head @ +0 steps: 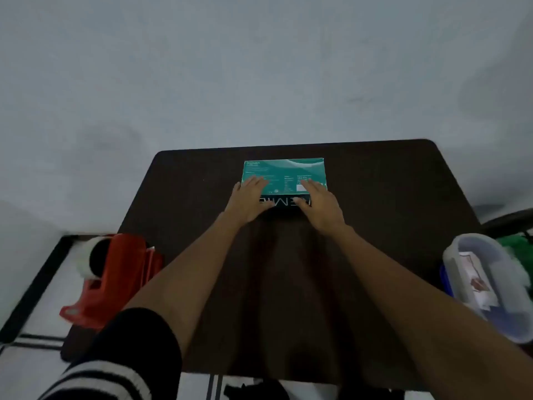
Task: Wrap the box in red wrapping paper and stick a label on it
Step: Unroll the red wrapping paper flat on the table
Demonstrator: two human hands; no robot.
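Observation:
A teal box (284,171) with small printed text lies flat near the far edge of the dark brown table (375,203). My left hand (250,201) rests on the box's near left part, fingers spread on top and thumb against its dark front side. On the near right part, my right hand (318,204) grips the same way. Both arms stretch out over the table. I see no red wrapping paper in view.
A red tape dispenser (115,281) with a white roll stands at the table's left edge. A clear plastic container (490,287) holding paper pieces sits at the right edge. The pale wall rises behind the table. Tiled floor shows at the left.

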